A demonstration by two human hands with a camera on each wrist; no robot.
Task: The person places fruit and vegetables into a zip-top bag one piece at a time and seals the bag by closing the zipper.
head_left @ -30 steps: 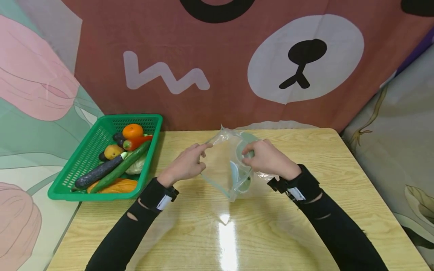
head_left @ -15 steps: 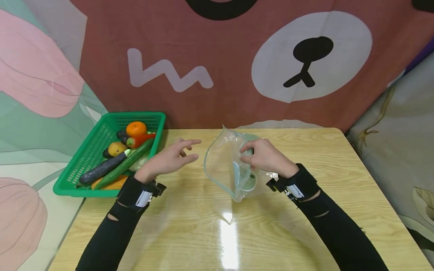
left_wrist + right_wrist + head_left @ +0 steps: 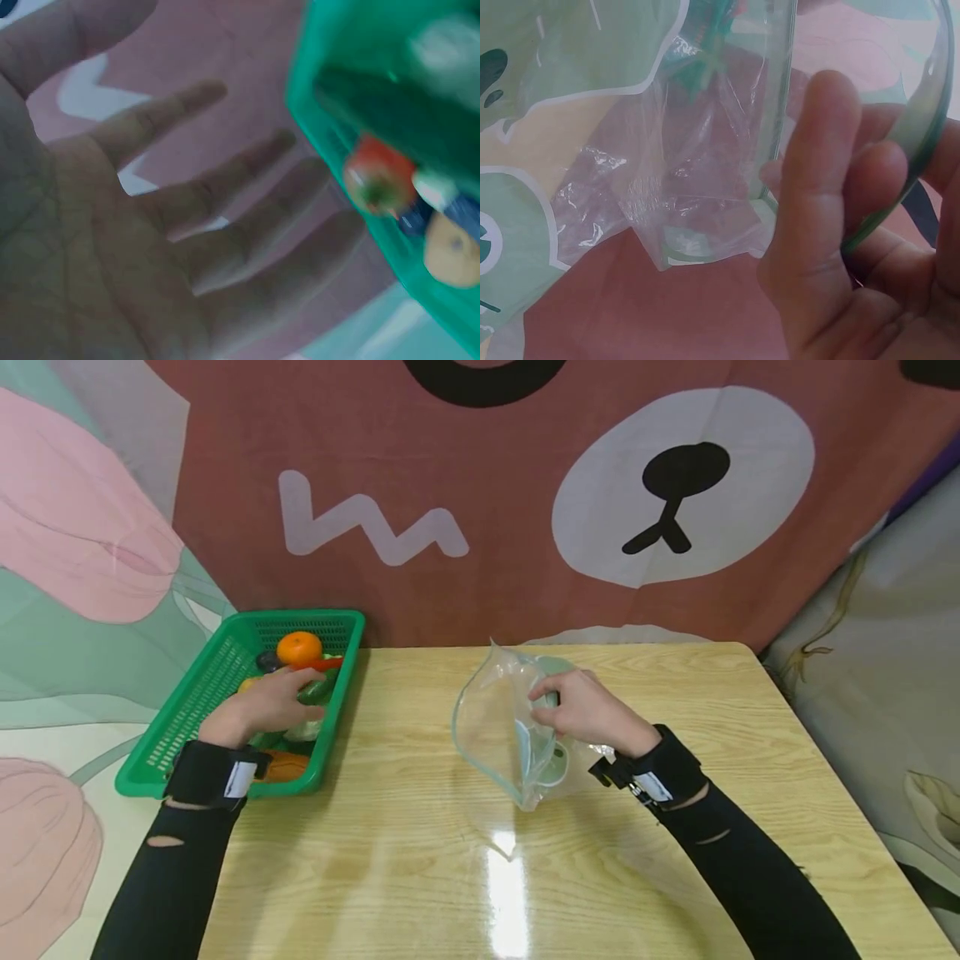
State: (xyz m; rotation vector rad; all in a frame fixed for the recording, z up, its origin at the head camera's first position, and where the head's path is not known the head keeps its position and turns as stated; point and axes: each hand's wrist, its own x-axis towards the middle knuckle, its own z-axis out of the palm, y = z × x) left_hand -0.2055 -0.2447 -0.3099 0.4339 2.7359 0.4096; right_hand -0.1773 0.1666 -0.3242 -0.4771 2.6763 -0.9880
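Plastic bag (image 3: 498, 727) pinched by right hand (image 3: 588, 710), left hand (image 3: 262, 706) spread, perhaps touching cucumber (image 3: 315, 691)

Black long sleeves, small tears on forearms; black wrist straps with white labels; left hand (image 3: 262, 706), right hand (image 3: 588, 710) bare.

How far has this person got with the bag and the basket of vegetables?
Done so far: the clear plastic bag stands on the table with its mouth open, gripped at the rim by the right hand. In hand: the left hand reaches with straight fingers over the vegetables in the green basket, beside the orange, gripping nothing yet. Left: probably everything else, since no vegetable shows inside the bag.
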